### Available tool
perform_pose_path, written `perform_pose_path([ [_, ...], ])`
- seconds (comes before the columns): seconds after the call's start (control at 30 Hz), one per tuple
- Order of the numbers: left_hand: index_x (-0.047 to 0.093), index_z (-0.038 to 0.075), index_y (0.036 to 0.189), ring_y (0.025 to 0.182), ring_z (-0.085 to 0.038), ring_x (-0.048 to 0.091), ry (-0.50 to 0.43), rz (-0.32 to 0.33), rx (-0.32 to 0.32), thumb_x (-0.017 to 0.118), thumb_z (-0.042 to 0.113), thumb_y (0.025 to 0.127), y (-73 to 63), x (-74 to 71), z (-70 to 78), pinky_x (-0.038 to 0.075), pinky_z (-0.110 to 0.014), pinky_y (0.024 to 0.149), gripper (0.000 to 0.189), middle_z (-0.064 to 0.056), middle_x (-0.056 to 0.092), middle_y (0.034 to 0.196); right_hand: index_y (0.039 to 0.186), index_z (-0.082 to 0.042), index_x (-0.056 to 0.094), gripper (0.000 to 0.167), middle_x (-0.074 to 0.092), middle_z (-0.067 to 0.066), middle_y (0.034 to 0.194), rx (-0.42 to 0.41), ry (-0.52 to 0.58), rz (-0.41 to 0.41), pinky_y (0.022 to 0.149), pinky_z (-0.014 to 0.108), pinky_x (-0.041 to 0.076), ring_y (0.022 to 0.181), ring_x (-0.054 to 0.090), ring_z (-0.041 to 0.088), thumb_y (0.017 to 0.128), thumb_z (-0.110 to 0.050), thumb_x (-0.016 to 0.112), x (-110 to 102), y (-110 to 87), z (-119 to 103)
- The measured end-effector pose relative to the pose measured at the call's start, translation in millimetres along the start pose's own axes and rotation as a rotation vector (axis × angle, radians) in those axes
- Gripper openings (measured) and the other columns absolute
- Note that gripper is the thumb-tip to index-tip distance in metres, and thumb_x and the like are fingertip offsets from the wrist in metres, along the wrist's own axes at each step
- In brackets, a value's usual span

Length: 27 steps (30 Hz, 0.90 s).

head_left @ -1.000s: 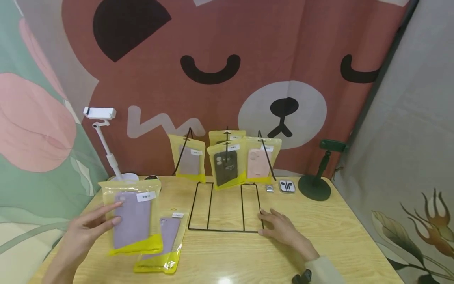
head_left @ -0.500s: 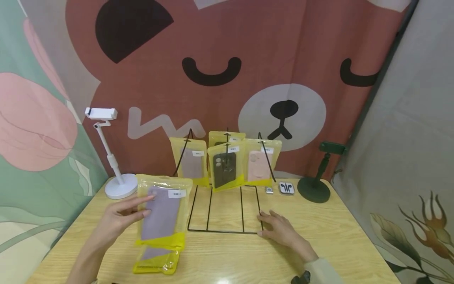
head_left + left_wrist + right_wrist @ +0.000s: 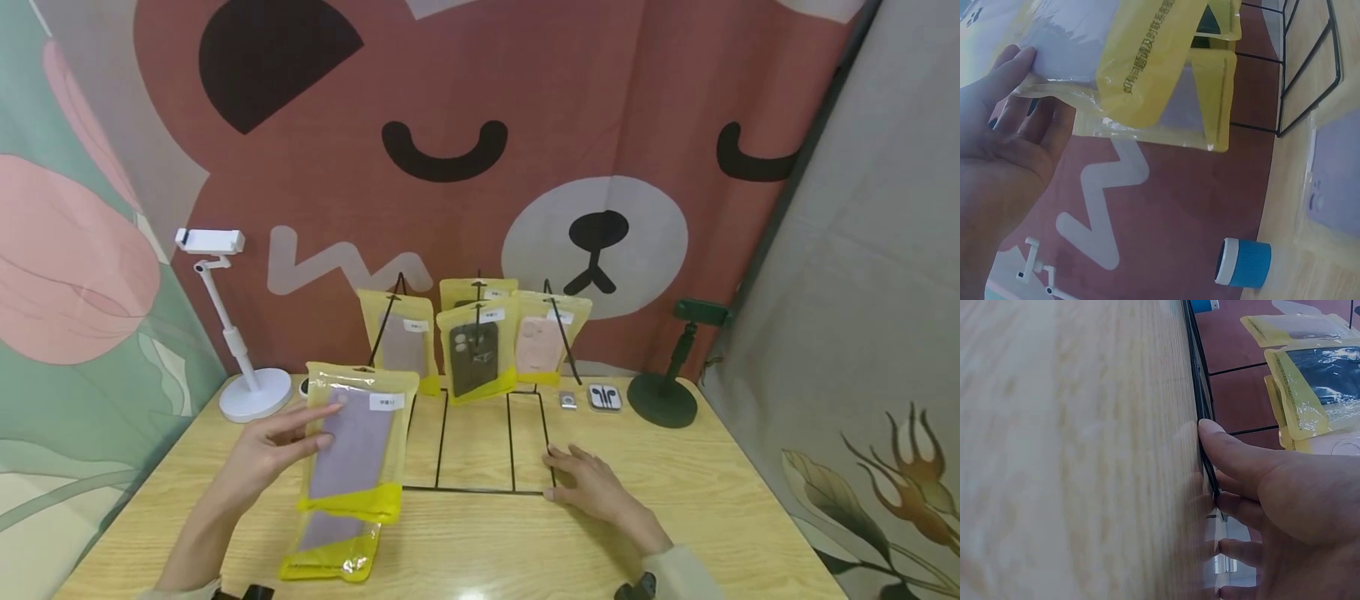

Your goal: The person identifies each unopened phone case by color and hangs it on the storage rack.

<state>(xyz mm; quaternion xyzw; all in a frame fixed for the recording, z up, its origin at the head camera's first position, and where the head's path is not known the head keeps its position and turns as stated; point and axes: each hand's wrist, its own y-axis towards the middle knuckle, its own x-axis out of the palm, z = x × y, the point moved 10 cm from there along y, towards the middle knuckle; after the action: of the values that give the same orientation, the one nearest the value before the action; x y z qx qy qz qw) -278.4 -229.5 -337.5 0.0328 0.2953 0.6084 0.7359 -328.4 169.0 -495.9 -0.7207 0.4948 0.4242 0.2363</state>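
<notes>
My left hand (image 3: 258,458) pinches the left edge of a lavender phone case in a clear, yellow-edged pouch (image 3: 352,446), raised above the table. In the head view it overlaps a second pouched lavender case (image 3: 330,554) lying on the wood. A black wire display rack (image 3: 474,490) stands behind. From its hooks hang a pale lavender case pouch (image 3: 405,346), a black case pouch (image 3: 475,358) with another behind, and a pink case pouch (image 3: 538,346). My right hand (image 3: 592,492) rests at the rack's front right corner, its thumb (image 3: 1219,434) against the base wire.
A white phone stand (image 3: 255,393) occupies the back left and a dark green one (image 3: 663,402) the back right. Boxed earphones (image 3: 603,397) and a small silver device (image 3: 567,401) lie beside the rack. A blue and white cylinder (image 3: 1250,262) shows in the left wrist view.
My left hand has carried the pouched lavender case rightward toward the rack, over the pouch on the table. My right hand has stayed at the rack's corner.
</notes>
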Motion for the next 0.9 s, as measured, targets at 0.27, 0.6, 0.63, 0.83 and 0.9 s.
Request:
perform_pose_path([
  [0.27, 0.060, 0.015, 0.133, 0.126, -0.021, 0.046, 0.025, -0.017, -0.090, 0.067, 0.020, 0.092, 14.7, 0.4, -23.4, 0.051, -0.021, 0.085, 0.043, 0.003, 0.057, 0.135, 0.134, -0.004, 0.056, 0.060, 0.044, 0.018, 0.146, -0.011, 0.015, 0.000, 0.102, 0.076, 0.015, 0.136, 0.027, 0.052, 0.086, -0.039, 0.069, -1.2, -0.5, -1.5],
  [0.6, 0.057, 0.017, 0.136, 0.126, -0.021, 0.044, -0.019, 0.006, -0.095, 0.067, 0.025, 0.092, 57.8, 9.5, -42.1, 0.047, -0.028, 0.093, 0.046, -0.004, 0.046, 0.146, 0.134, -0.004, 0.056, 0.061, 0.043, 0.019, 0.146, -0.027, 0.020, -0.004, 0.101, 0.076, 0.014, 0.135, 0.027, 0.052, 0.086, -0.040, 0.068, 0.4, -1.8, -2.1],
  [0.63, 0.057, 0.017, 0.136, 0.128, -0.025, 0.042, -0.032, 0.013, -0.108, 0.067, 0.026, 0.092, 62.2, 10.2, -44.7, 0.046, -0.033, 0.095, 0.047, -0.004, 0.044, 0.148, 0.134, -0.004, 0.056, 0.062, 0.043, 0.019, 0.146, -0.029, 0.021, -0.006, 0.101, 0.076, 0.015, 0.135, 0.027, 0.053, 0.086, -0.040, 0.068, 0.7, -2.0, -2.4],
  [0.83, 0.057, 0.021, 0.137, 0.140, -0.032, 0.029, -0.060, 0.060, -0.111, 0.065, 0.031, 0.093, 82.7, 11.1, -52.7, 0.032, -0.054, 0.109, 0.045, -0.006, 0.043, 0.149, 0.134, -0.003, 0.055, 0.062, 0.043, 0.019, 0.146, -0.033, 0.013, -0.004, 0.101, 0.076, 0.016, 0.135, 0.027, 0.052, 0.086, -0.041, 0.068, 0.2, -1.3, -0.8],
  [0.9, 0.056, 0.019, 0.137, 0.141, -0.032, 0.028, -0.064, 0.065, -0.111, 0.063, 0.030, 0.094, 85.0, 12.1, -53.9, 0.031, -0.054, 0.110, 0.045, -0.007, 0.043, 0.149, 0.134, -0.004, 0.055, 0.062, 0.043, 0.018, 0.146, -0.034, 0.013, -0.006, 0.101, 0.075, 0.016, 0.135, 0.027, 0.052, 0.087, -0.041, 0.068, -0.1, -1.2, -0.3],
])
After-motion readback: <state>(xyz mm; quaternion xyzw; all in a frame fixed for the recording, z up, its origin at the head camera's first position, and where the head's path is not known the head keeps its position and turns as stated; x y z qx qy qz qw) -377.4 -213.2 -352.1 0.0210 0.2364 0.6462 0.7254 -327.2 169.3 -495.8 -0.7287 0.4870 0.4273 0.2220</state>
